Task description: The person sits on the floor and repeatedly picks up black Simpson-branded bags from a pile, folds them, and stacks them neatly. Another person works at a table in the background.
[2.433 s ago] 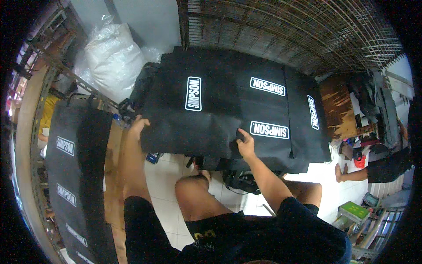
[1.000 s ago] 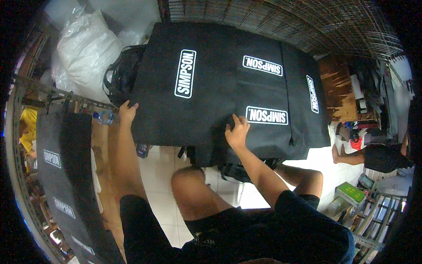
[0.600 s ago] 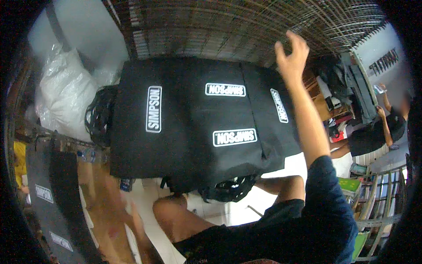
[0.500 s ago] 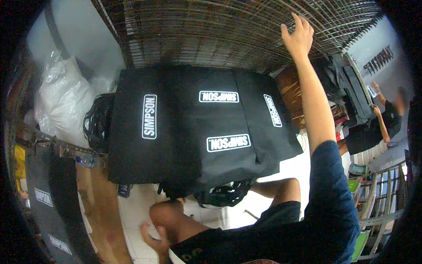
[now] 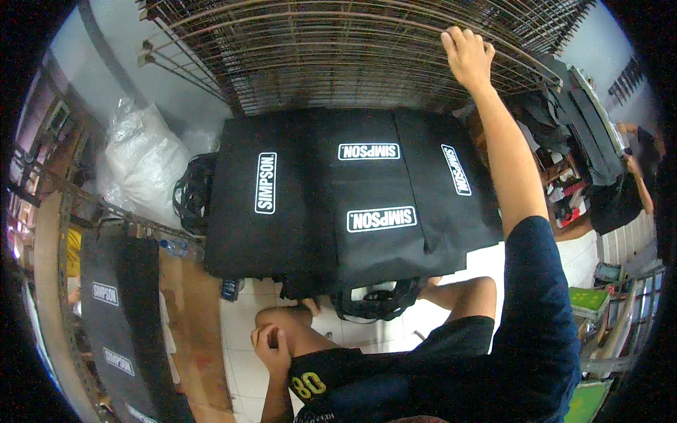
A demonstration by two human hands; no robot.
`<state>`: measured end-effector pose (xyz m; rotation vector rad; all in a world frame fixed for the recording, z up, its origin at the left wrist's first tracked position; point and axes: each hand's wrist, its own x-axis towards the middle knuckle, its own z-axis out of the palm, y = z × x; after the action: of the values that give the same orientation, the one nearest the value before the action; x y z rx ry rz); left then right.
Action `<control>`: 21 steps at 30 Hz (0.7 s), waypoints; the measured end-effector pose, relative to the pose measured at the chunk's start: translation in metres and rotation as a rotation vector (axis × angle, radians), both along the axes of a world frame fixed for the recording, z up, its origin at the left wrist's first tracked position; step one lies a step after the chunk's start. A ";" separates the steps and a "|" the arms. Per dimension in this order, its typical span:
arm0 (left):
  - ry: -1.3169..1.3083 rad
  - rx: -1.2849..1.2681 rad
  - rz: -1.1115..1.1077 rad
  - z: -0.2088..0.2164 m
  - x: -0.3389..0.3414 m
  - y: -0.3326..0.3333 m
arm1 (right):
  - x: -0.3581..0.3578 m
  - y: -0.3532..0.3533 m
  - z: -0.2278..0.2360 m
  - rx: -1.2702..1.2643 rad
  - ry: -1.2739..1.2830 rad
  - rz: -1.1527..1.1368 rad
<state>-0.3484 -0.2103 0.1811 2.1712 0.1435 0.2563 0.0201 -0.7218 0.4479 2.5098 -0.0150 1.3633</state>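
Note:
My right hand reaches up and far. Its fingers are closed over the front rod of a metal wire rack, which is tilted out over the fabric. Below the rack lie large black fabric pieces with white printed labels, spread in an overlapping pile. Down by my bent knee, my left hand holds nothing; its fingers are loosely curved, with the thumb apart.
A clear plastic bag of white material stands at the left. Near it, more labelled black fabric lies beside a brown board. Black straps hang under the pile. At the right, a person works near dark fabric.
My right hand has closed on the rack's front rod, and a wire layer has tilted toward me. My left hand has shifted slightly right and up, against the knee. The view has shifted left.

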 end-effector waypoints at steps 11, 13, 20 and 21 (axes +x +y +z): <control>-0.036 0.039 -0.030 -0.016 -0.002 -0.005 | -0.036 0.001 -0.015 0.041 0.074 0.154; -0.079 0.067 -0.055 -0.013 -0.003 -0.007 | -0.036 0.005 -0.016 0.062 0.067 0.147; -0.062 0.087 -0.057 -0.005 -0.002 -0.014 | -0.056 0.014 -0.017 0.148 0.152 0.126; -0.063 0.055 -0.053 -0.010 -0.003 -0.013 | -0.060 0.014 -0.021 0.156 0.151 0.130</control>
<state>-0.3515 -0.2234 0.1710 2.2158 0.0439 0.3009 -0.0398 -0.7080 0.4272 2.7827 0.0772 1.2594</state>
